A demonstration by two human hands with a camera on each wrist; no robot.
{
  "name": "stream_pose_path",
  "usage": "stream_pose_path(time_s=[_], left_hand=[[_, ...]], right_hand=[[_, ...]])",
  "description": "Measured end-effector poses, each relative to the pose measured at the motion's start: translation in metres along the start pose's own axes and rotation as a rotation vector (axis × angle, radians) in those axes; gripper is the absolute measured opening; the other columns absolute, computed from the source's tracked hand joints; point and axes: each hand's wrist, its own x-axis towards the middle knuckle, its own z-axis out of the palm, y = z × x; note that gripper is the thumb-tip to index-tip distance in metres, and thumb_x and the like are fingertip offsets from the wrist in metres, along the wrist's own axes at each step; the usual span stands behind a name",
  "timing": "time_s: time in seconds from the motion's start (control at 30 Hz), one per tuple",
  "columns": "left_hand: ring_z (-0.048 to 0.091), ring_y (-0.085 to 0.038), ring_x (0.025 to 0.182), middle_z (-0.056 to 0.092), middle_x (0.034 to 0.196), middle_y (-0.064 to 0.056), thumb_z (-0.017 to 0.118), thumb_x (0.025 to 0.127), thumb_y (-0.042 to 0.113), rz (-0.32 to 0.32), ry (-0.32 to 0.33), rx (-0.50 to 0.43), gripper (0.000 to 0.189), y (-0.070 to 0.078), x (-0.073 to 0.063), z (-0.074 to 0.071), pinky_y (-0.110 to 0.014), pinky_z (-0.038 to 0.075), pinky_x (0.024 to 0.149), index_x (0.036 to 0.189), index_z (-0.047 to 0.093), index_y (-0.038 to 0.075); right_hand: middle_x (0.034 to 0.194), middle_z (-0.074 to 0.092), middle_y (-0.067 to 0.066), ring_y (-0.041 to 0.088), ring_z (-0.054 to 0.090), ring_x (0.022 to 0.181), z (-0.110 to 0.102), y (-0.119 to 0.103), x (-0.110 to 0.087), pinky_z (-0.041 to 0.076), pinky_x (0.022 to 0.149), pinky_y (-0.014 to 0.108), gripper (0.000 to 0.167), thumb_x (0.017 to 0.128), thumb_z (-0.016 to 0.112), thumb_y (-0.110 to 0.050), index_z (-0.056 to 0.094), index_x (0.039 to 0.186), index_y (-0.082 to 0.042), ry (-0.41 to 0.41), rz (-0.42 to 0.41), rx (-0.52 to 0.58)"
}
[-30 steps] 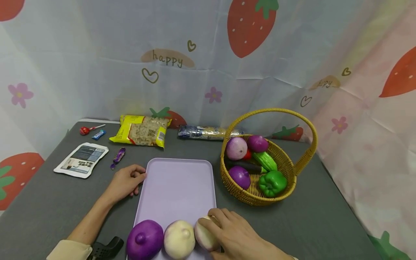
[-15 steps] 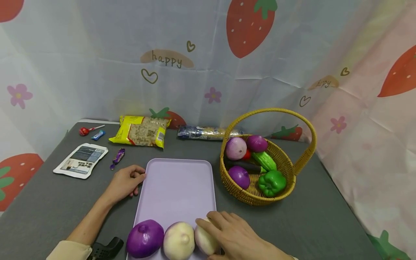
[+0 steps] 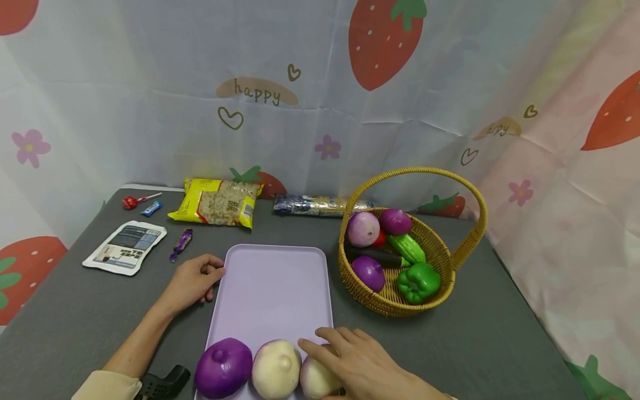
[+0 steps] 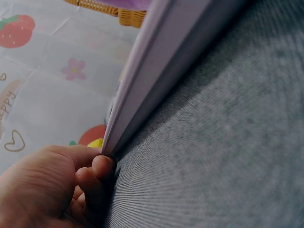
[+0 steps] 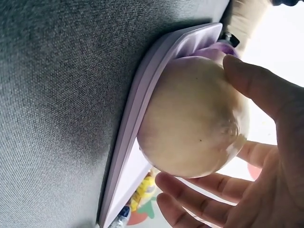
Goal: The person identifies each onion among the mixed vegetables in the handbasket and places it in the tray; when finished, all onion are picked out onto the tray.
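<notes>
A lilac tray (image 3: 275,294) lies on the grey table. My left hand (image 3: 196,279) pinches its left rim between thumb and forefinger, as the left wrist view (image 4: 52,185) also shows. Along the tray's near end sit a purple onion (image 3: 223,368), a cream-white onion (image 3: 276,371) and a second pale onion (image 3: 317,379) on the right. My right hand (image 3: 362,364) is spread loosely over this last onion and partly covers it. In the right wrist view, the thumb is at one side of the pale onion (image 5: 194,118), with the fingers spread loosely at its far side.
Right of the tray stands a tall-handled wicker basket (image 3: 367,303) holding onions, a green pepper (image 3: 419,282) and other vegetables. Behind lie a yellow packet (image 3: 220,201) and a long foil-wrapped pack (image 3: 320,204). A white pouch (image 3: 125,247), lollipop (image 3: 131,201) and wrapped sweets (image 3: 181,243) lie left.
My right hand's fingers have loosened and lifted slightly off the pale onion, which has shifted a little towards the near edge. The left hand has stayed at the tray's rim.
</notes>
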Motion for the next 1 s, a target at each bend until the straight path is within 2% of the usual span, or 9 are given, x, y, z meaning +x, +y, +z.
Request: stream_pose_path(time_s=[0.13,0.33,0.53,0.8,1.0], left_hand=[[0.054,-0.012,0.045,0.059,0.066,-0.004,0.058,0.097,0.018,0.005,0.0,0.003,0.025,0.0004,-0.0003,0.0004,-0.029,0.048,0.044,0.114,0.061,0.0],[0.054,-0.012,0.045,0.059,0.066,-0.004,0.058,0.097,0.019,0.003,0.001,0.006,0.025,-0.0002,0.0,0.0006,-0.029,0.048,0.044,0.114,0.061,0.001],[0.054,-0.012,0.045,0.059,0.065,-0.004,0.058,0.097,0.02,-0.001,0.0,0.002,0.026,-0.0008,0.0003,0.0004,-0.029,0.048,0.044,0.114,0.061,0.001],[0.054,-0.012,0.045,0.059,0.065,-0.004,0.058,0.097,0.021,-0.003,-0.002,-0.004,0.027,-0.0017,0.0003,0.0002,-0.029,0.048,0.045,0.115,0.061,0.001],[0.054,-0.012,0.045,0.059,0.066,-0.004,0.058,0.097,0.021,-0.002,-0.001,-0.004,0.027,-0.0019,0.0005,0.0001,-0.028,0.048,0.045,0.115,0.061,0.001]], right_hand=[[0.14,0.051,0.005,0.018,0.055,0.118,-0.001,0.0006,0.0009,0.053,0.091,0.037,0.081,0.087,0.05,-0.072,0.028,0.153,-0.029,-0.075,0.025,0.074],[0.138,0.053,0.005,0.019,0.057,0.116,0.0021,-0.0006,0.0002,0.053,0.089,0.035,0.08,0.088,0.047,-0.072,0.03,0.152,-0.027,-0.022,0.001,0.026],[0.141,0.051,0.006,0.019,0.056,0.117,0.0018,-0.0005,0.0003,0.052,0.09,0.036,0.079,0.089,0.045,-0.072,0.028,0.153,-0.028,-0.031,0.004,0.03],[0.141,0.051,0.008,0.02,0.055,0.118,0.0031,-0.0011,0.0003,0.052,0.089,0.035,0.075,0.092,0.04,-0.071,0.032,0.151,-0.026,0.024,-0.011,-0.016],[0.143,0.05,0.008,0.02,0.054,0.12,0.0018,-0.0007,0.0012,0.053,0.091,0.038,0.074,0.093,0.04,-0.07,0.031,0.152,-0.026,0.003,0.008,0.02]])
